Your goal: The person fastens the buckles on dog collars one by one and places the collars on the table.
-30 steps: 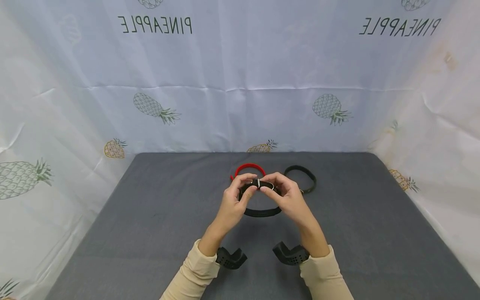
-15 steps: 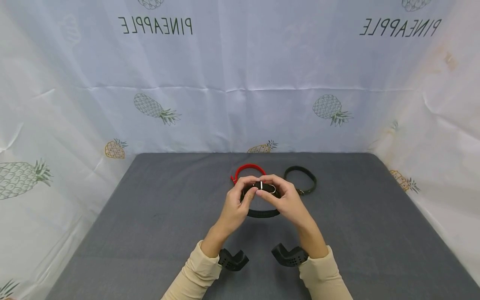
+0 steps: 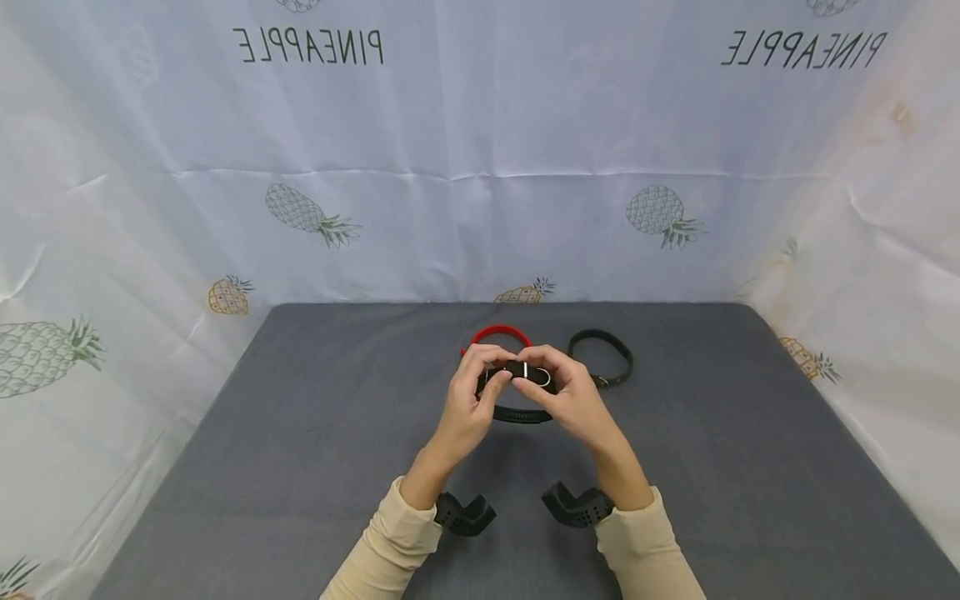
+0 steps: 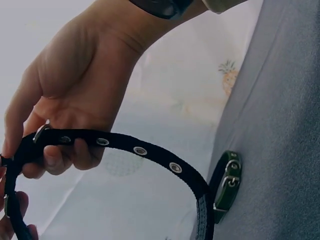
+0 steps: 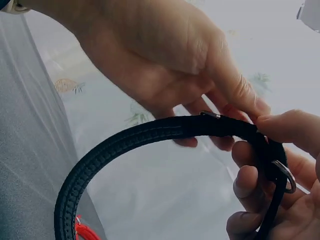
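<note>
A black collar (image 3: 522,415) hangs as a loop between my two hands, above the table. My left hand (image 3: 467,408) pinches its left part between thumb and fingers. My right hand (image 3: 579,402) pinches it near a pale metal fitting and ring, the thumbs almost meeting. In the left wrist view, metal-rimmed holes run along the collar strap (image 4: 157,159), and my right hand (image 4: 85,75) spreads behind it. A metal ring (image 5: 286,177) shows by my right fingers in the right wrist view. How the strap passes through the fitting is partly hidden by fingers.
Behind the hands a red collar (image 3: 500,330) lies on the grey table (image 3: 337,467). To the right lies a dark green collar (image 3: 628,358) with a buckle. A white pineapple-print curtain (image 3: 480,150) stands behind the table and at both sides.
The thumbs have drawn closer together over the black collar. Its hanging loop sits slightly higher and looks narrower. The red and green collars stay in place.
</note>
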Demonstrator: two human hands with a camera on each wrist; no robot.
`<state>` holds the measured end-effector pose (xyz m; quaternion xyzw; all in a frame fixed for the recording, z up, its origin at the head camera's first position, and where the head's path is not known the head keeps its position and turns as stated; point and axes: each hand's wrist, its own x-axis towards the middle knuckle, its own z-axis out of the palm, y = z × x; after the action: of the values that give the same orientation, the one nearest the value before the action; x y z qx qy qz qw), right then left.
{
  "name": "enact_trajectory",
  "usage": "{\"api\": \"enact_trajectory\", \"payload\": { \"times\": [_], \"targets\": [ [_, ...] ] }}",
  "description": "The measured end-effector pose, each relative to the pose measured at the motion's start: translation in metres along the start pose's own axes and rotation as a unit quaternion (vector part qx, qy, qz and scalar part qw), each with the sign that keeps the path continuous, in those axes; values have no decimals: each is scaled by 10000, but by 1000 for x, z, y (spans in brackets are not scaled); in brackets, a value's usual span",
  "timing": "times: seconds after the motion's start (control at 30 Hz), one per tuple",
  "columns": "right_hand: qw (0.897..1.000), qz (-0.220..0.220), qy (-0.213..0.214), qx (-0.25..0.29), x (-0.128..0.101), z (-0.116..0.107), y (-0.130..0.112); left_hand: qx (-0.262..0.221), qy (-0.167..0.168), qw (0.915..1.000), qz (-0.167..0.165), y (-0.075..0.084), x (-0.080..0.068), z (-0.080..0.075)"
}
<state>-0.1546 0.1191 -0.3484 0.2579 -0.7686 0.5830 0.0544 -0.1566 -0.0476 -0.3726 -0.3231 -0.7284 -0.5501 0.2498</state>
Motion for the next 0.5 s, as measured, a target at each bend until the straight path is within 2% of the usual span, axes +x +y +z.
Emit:
{"api": "enact_trajectory", "payload": {
  "times": [0.37, 0.5],
  "targets": [
    [9999, -134, 50, 11, 3, -2, 4, 98, 165, 9995, -239, 0, 2, -5],
    [9999, -102, 111, 56, 3, -3, 6, 5, 356, 9989, -295, 1, 3, -6]
  ]
}}
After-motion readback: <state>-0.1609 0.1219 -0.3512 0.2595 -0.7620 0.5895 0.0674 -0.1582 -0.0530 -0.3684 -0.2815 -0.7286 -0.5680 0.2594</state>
